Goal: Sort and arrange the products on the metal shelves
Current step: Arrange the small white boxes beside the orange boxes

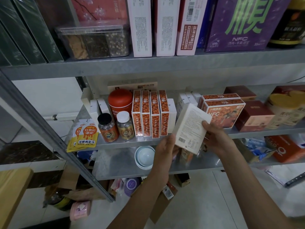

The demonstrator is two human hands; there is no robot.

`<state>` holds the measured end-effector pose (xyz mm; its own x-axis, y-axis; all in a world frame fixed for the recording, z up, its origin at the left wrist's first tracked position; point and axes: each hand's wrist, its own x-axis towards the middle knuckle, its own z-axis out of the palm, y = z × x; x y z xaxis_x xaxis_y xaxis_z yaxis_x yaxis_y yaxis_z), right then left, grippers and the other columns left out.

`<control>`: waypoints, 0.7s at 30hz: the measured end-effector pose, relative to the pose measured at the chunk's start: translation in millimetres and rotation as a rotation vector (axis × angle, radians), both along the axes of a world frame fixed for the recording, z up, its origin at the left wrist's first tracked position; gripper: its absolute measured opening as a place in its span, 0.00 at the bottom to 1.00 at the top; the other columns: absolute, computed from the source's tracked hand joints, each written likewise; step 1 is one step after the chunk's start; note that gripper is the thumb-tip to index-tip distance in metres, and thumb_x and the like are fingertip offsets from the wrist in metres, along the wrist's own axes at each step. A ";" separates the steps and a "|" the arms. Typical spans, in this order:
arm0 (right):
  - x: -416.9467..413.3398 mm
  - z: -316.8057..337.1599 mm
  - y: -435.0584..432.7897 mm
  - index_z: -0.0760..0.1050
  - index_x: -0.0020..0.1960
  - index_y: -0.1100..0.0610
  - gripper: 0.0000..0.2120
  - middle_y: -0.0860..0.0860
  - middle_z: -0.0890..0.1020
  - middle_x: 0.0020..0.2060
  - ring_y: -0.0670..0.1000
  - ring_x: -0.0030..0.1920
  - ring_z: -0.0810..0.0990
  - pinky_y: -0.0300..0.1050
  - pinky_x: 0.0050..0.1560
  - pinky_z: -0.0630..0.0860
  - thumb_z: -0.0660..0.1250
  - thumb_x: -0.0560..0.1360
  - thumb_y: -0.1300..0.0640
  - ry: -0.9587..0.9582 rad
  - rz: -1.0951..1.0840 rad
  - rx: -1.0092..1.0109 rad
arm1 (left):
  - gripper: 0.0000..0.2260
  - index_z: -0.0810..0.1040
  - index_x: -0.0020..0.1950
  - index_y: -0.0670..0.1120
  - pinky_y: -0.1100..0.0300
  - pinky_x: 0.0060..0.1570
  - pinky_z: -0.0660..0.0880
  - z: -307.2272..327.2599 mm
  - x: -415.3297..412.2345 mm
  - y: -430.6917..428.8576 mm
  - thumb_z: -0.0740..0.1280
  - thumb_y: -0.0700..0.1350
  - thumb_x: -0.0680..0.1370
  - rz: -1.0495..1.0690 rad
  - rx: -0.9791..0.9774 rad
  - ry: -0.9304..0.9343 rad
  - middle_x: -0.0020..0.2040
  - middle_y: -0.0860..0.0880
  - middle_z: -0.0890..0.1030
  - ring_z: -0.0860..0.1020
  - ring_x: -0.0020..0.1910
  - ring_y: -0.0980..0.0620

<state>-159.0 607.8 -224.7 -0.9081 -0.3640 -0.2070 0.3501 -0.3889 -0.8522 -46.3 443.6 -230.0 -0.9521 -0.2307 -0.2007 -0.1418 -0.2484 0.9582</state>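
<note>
Both hands hold one white box in the middle of the frame, in front of the middle metal shelf. The left hand grips the box's lower left edge, and its fingers are tucked behind the box, so I cannot tell how they sit. The right hand holds the right side, with the thumb pressed flat on the printed face near the upper right corner. The box is tilted, its long way running from lower left up to upper right.

Right behind it is a gap on the shelf, between the row of four upright orange boxes on the left and the flat orange NFC box on the right. Small white boxes already stand at the back of that gap. I think the box must be stood up straight to slide in there.
</note>
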 end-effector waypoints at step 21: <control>14.8 21.2 -9.6 0.71 0.67 0.52 0.40 0.57 0.78 0.62 0.61 0.65 0.75 0.61 0.59 0.77 0.80 0.60 0.39 0.206 0.313 -0.273 | 0.20 0.75 0.61 0.43 0.53 0.43 0.82 12.5 -12.8 -2.1 0.69 0.51 0.72 -0.133 0.571 -0.041 0.53 0.40 0.84 0.84 0.51 0.43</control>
